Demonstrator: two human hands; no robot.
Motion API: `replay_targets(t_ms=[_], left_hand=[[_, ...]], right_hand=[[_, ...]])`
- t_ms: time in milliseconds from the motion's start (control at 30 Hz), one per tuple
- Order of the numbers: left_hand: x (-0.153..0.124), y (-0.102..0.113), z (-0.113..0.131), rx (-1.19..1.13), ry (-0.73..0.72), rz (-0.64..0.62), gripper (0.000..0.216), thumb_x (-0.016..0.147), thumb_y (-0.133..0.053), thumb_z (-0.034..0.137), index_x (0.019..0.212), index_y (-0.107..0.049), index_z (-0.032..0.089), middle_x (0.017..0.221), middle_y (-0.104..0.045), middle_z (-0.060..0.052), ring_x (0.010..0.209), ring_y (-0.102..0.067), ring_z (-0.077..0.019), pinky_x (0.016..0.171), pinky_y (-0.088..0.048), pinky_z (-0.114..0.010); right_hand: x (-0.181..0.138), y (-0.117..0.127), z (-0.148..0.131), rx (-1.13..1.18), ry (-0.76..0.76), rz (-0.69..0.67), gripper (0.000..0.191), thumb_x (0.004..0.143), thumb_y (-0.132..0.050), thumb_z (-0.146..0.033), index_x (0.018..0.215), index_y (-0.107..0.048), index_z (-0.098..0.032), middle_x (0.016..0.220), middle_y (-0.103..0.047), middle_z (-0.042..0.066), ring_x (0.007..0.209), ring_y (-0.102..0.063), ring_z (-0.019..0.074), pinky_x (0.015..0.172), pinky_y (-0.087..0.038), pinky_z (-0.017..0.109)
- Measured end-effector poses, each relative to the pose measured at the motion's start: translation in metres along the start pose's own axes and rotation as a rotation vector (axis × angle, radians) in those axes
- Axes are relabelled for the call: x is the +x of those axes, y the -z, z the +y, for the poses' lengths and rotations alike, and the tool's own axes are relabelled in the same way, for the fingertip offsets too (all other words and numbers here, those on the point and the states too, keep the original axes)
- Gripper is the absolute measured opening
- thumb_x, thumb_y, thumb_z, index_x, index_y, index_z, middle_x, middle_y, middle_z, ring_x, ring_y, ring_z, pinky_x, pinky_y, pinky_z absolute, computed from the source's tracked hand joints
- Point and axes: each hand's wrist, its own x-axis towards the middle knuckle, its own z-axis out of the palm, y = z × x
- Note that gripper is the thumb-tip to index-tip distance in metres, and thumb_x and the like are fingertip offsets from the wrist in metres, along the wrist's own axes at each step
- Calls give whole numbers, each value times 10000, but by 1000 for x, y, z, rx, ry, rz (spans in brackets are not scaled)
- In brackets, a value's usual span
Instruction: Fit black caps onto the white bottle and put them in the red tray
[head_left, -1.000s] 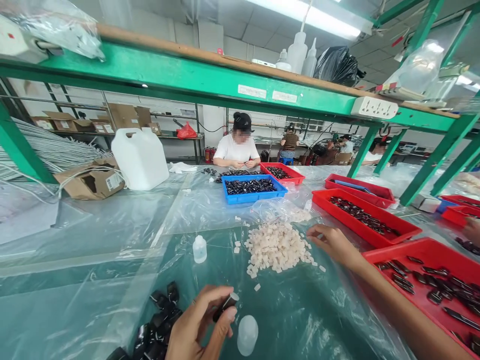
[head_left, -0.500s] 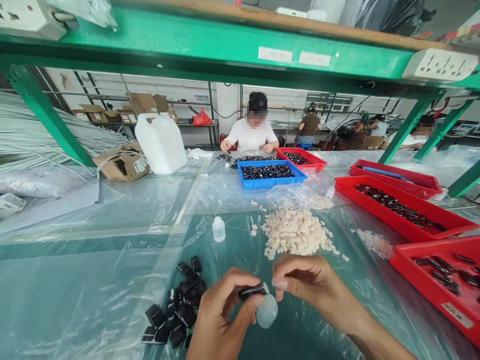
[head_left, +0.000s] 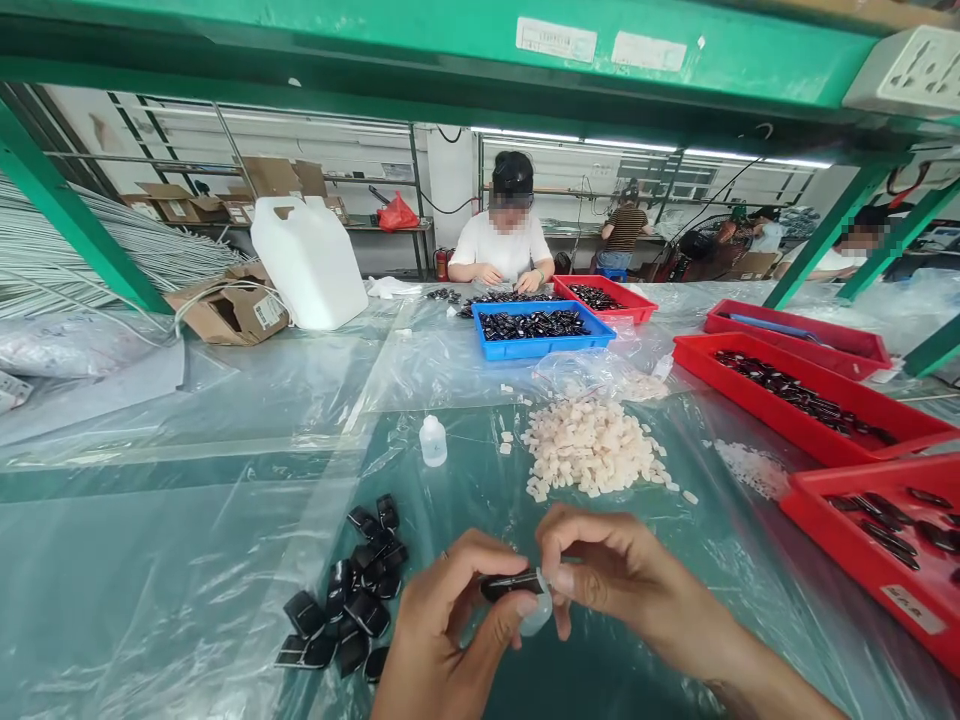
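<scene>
My left hand (head_left: 457, 615) is closed round a small glossy black plastic piece (head_left: 510, 585), thumb below and fingers above. A translucent, rounded, soft-looking piece (head_left: 536, 618) sits at the right end of the black piece, partly hidden by my fingers. My right hand (head_left: 592, 570) pinches at that same end, thumb against forefinger; whatever lies between these fingertips is too small to make out. Left of my hands, a loose pile of similar black pieces (head_left: 367, 607) lies on the plastic-covered table. Beyond my hands are a heap of small cream-coloured pieces (head_left: 592, 447) and a small white bottle (head_left: 433, 442).
Red trays (head_left: 795, 480) holding black parts line the right side. A blue tray (head_left: 544, 350) stands further back, before a co-worker (head_left: 510, 235). A white jug (head_left: 309, 265) and an open carton (head_left: 229, 310) are at back left. A green shelf beam (head_left: 420, 70) crosses overhead.
My right hand has moved left, its fingertips now meeting the end of the black piece. Less of the translucent piece shows. The co-worker's hands have come together, and the view has shifted slightly.
</scene>
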Motion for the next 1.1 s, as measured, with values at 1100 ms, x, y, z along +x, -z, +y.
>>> replay_targets(t_ms=[1100], left_hand=[[-9,1,-1,-31,-93,-120,122,1006,-678,273,984,-788,319,836,-651,12,660,-647,-136,596,-519,-256]], right_hand=[[-1,-8,13,404,-81,-40,65,943,-751,-156,938,-687,-143,924,-638,25,800,-709,122,773,-594,265]])
